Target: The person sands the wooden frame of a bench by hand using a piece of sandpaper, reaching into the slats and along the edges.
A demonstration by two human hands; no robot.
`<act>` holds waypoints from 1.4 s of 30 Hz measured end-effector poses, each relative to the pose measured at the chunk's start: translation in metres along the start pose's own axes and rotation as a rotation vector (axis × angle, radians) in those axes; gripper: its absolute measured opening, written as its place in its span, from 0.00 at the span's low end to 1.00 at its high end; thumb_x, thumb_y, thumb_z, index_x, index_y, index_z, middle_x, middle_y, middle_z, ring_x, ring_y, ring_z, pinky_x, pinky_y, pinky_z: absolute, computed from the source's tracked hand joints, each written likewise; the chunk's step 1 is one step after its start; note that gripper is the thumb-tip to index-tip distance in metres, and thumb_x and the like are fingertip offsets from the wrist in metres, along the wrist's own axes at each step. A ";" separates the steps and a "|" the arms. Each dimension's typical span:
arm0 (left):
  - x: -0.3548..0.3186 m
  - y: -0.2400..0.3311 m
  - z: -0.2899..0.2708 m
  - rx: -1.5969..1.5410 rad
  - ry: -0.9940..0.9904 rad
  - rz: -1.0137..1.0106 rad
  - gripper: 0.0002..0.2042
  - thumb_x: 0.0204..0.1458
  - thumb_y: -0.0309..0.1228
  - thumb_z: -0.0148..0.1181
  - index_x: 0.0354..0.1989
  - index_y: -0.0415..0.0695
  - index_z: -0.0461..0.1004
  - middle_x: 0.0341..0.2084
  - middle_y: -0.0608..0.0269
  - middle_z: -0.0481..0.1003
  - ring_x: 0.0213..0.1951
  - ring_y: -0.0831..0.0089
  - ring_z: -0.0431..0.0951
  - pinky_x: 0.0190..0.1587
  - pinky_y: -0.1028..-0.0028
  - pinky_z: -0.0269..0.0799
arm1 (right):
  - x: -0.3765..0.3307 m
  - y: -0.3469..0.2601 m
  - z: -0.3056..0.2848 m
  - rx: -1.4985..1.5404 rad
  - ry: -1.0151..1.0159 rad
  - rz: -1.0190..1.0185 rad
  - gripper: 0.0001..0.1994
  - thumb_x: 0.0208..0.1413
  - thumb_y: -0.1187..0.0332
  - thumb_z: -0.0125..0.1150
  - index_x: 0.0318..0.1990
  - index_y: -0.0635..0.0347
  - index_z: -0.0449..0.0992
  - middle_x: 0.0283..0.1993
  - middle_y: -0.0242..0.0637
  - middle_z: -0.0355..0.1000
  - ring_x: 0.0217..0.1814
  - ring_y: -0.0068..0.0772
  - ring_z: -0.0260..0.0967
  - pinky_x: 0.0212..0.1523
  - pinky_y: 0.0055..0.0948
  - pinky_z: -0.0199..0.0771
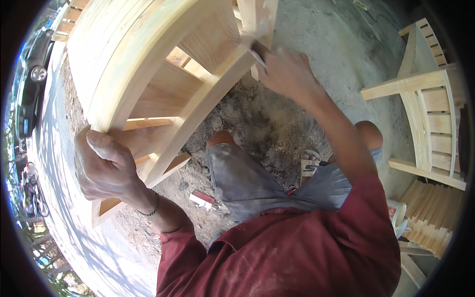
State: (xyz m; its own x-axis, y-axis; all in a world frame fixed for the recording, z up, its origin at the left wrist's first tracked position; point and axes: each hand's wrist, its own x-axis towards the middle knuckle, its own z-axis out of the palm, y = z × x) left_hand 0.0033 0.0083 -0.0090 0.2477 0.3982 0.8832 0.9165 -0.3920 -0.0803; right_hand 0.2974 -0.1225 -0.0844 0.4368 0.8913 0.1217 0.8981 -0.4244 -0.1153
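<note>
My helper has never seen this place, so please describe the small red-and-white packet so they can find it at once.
Find the large pale wooden frame gripped by the left hand. On the dirt between it and the grey shorts lies the packet. Its red part beside white sets it apart from the dull dirt.

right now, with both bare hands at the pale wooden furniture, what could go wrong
A splinter might catch the bare left hand gripping the curved pale wooden furniture. The bare right hand, holding a blurred thin flat piece at it, could slip and get scraped. The small red-and-white rectangular object on the dirt ground may get stepped on.
</note>
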 end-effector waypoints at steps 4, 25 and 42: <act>-0.001 -0.005 -0.003 -0.049 -0.010 0.019 0.22 0.67 0.48 0.41 0.32 0.51 0.81 0.19 0.65 0.77 0.20 0.65 0.78 0.20 0.66 0.67 | 0.005 0.001 0.002 0.038 -0.050 -0.012 0.14 0.60 0.67 0.50 0.50 0.60 0.76 0.24 0.51 0.76 0.25 0.53 0.78 0.30 0.51 0.81; -0.041 0.144 -0.036 -0.741 -0.648 0.505 0.29 0.52 0.37 0.64 0.61 0.36 0.66 0.59 0.44 0.69 0.51 0.50 0.78 0.48 0.58 0.77 | -0.091 0.062 0.002 0.182 -0.465 0.194 0.17 0.60 0.61 0.48 0.43 0.59 0.82 0.38 0.50 0.80 0.42 0.49 0.80 0.43 0.44 0.78; -0.061 0.253 0.038 -0.605 -0.828 0.313 0.17 0.51 0.34 0.63 0.48 0.42 0.71 0.64 0.27 0.60 0.36 0.41 0.81 0.37 0.54 0.79 | -0.086 0.097 0.001 0.217 -0.608 0.209 0.20 0.63 0.55 0.50 0.44 0.62 0.82 0.37 0.49 0.81 0.41 0.50 0.80 0.45 0.46 0.77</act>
State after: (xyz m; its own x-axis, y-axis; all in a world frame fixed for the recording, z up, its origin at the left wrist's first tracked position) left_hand 0.2322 -0.0830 -0.1005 0.7892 0.5581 0.2563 0.5234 -0.8296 0.1947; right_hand 0.3469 -0.2400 -0.1074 0.4372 0.7520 -0.4933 0.7393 -0.6128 -0.2791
